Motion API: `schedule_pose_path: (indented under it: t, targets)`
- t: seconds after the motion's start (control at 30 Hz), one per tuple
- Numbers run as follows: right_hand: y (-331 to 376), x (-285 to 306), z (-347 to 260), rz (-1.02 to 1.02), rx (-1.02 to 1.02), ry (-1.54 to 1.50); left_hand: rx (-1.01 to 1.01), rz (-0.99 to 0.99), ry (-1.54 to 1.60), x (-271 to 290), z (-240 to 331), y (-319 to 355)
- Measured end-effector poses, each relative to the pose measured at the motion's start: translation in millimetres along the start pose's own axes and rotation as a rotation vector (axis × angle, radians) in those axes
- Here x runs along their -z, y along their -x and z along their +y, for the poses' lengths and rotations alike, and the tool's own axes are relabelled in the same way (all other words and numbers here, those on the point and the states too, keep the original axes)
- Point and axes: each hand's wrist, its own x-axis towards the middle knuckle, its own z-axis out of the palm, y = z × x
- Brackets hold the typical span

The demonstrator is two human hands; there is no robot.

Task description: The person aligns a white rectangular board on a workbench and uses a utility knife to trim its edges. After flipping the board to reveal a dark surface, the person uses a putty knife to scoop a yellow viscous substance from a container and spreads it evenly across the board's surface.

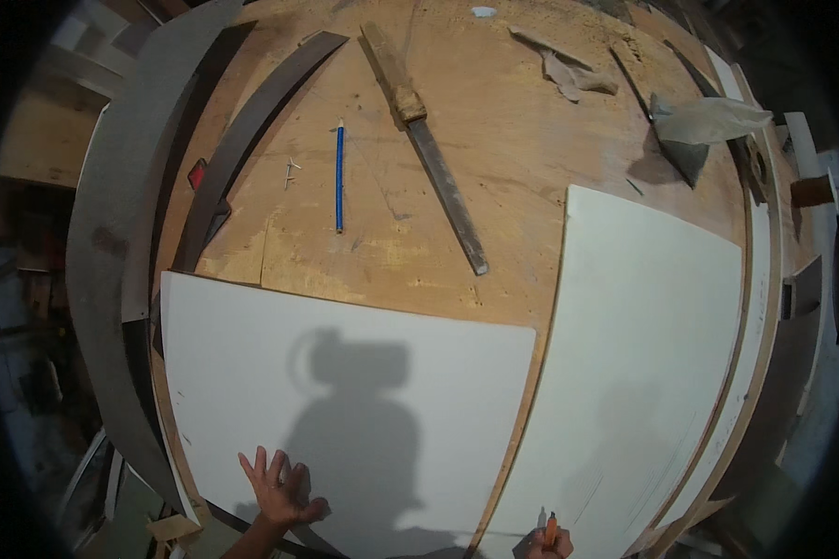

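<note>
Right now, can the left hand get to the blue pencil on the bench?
Probably yes, with a long stretch. The left hand lies spread on the near white panel, holding nothing. The blue pencil lies well beyond on bare plywood, nothing upright standing between.

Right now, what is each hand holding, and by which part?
The right hand grips an orange pencil by its lower shaft, tip up. The left hand holds nothing; it lies spread on the white board.
</note>
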Motion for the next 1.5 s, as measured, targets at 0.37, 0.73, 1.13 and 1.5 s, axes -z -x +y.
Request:
schedule_pose_path:
  t: [0.37,0.73,1.13,1.5]
  targets:
    - [28.0,-58.1,-118.2,-0.183,0.157,0.522,-0.004,0.024,-0.020,-6.6,-4.8,8.7]
    - [1.6,-30.3,-36.3,-0.207,0.640,0.205,-0.012,0.046,0.051,2.5,1.1,-3.5]
    - [-9.8,-17.8,-14.1,0.124,0.710,0.400,0.040,0.149,0.128,19.1,13.2,-4.4]
    - [102.0,-46.4,10.1,-0.072,0.945,0.598,0.379,0.468,0.159,8.9,-97.4,100.6]
